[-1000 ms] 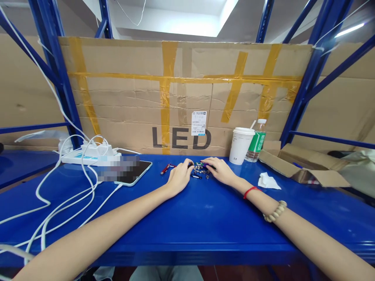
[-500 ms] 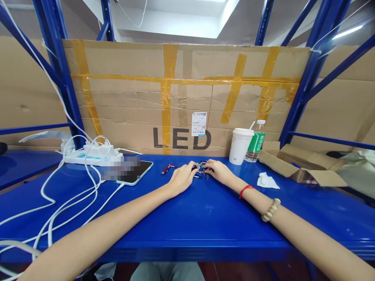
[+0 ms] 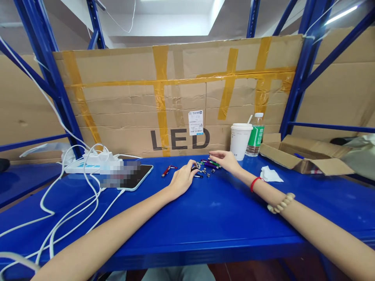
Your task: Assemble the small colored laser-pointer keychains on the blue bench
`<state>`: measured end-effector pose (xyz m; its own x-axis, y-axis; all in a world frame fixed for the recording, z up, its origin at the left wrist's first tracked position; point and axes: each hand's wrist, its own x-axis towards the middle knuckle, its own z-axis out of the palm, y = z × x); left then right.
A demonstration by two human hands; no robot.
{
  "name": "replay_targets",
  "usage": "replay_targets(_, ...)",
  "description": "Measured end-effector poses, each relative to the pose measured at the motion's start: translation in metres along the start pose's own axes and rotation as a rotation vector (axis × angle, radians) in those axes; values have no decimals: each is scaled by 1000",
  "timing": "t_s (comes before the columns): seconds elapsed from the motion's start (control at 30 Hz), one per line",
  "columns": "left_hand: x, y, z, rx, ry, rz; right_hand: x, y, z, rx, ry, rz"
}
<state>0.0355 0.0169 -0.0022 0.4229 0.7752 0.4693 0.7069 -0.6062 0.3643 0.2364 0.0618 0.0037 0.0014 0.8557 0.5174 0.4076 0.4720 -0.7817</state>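
Note:
On the blue tabletop lies a loose pile of small shiny metal parts and coloured tube-like pieces (image 3: pixel 208 164) in purple, green and silver. My left hand (image 3: pixel 182 179) rests at the pile's left side, its fingers closed on a small dark piece (image 3: pixel 194 168) whose kind I cannot make out. Above the pile's right side is my right hand (image 3: pixel 227 160), fingertips and thumb close together; anything between them is too small to name. A red jointed piece (image 3: pixel 169 170), like two short tubes at an angle, lies left of my left hand.
To the left are a phone (image 3: pixel 140 177), a white power strip (image 3: pixel 99 163) and looping white cables (image 3: pixel 52 212). A white cup (image 3: pixel 240 142), a bottle (image 3: pixel 256 134), a crumpled tissue (image 3: pixel 271 174) and an open cardboard box (image 3: pixel 301 160) stand right. Taped cardboard (image 3: pixel 129 105) rises behind.
My right hand has moved from the pile's near right side to the right and up, uncovering purple and green pieces. My left hand stays nearly in place. The camera view has shifted slightly.

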Motion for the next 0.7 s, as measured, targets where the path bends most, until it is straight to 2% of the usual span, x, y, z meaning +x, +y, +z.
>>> replay_targets(0.1,0,1,0,-17,-5,-3,-3,-10,3,219,24,138)
replay_targets(0.23,1,2,0,-27,-53,14,-12,-20,13,350,-121,187)
replay_targets(0.33,1,2,-1,-20,-115,23,-19,-24,19,320,-247,131)
replay_targets(0.4,2,1,0,-33,-113,22,-21,-25,22,277,-293,76)
replay_targets(0.57,2,-3,3,-123,-87,28,-22,-26,21,155,-307,-47)
replay_targets(0.7,2,-4,3,-194,-82,61,-21,-28,17,117,-302,-74)
